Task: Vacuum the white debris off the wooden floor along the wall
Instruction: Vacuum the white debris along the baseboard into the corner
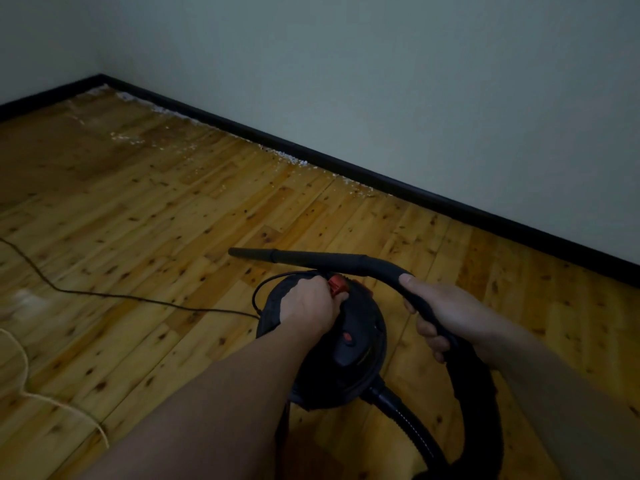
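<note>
Right grip (446, 317) curled round wand (332, 259), left grip (308, 303) clutching vacuum (349, 341), debris (291, 157) hugging baseboard (346, 166)

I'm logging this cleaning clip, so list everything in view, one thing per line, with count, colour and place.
round black canister vacuum with red parts: one, bottom centre, on the floor
black vacuum hose and rigid nozzle tube: one, arching from the canister up past the right hand, tip pointing left
thin black power cord: one, trailing left from the canister
pale cream rope: one, lower left on the floor
white debris: scattered crumbs, along the baseboard toward the corner
knotty wooden plank floor: one, amber
black baseboard: along both walls
pale grey-green walls: two, meeting at upper left
left hand: one, gripping the canister's top by the red part
right hand: one, gripping the hose
</note>
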`<state>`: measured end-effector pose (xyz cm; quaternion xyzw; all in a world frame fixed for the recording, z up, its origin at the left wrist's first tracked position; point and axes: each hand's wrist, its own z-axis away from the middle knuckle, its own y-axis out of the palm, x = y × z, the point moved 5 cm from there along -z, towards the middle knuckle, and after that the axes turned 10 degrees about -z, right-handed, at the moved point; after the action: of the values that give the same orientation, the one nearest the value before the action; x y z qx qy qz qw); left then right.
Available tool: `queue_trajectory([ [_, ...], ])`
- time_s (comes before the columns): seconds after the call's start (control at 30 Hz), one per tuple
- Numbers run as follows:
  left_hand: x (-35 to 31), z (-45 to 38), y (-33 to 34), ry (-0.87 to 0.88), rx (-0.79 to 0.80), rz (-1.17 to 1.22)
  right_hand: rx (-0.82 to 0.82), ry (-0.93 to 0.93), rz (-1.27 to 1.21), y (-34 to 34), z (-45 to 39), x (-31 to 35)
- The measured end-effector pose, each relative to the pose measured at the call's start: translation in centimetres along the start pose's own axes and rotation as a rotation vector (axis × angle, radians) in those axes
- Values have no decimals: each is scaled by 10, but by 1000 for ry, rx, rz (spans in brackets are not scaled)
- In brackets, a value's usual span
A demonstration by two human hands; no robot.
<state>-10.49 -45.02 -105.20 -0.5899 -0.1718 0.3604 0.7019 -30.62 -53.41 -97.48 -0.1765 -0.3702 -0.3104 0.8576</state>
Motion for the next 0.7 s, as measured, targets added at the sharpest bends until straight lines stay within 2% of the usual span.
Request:
queue_trajectory([
  [0.37, -5, 0, 3, 61, 0, -52, -66, -63, -40, 2, -6, -9],
  [0.7, -12, -18, -3, 80, -10, -73, -218, -104, -142, -17, -18, -10],
])
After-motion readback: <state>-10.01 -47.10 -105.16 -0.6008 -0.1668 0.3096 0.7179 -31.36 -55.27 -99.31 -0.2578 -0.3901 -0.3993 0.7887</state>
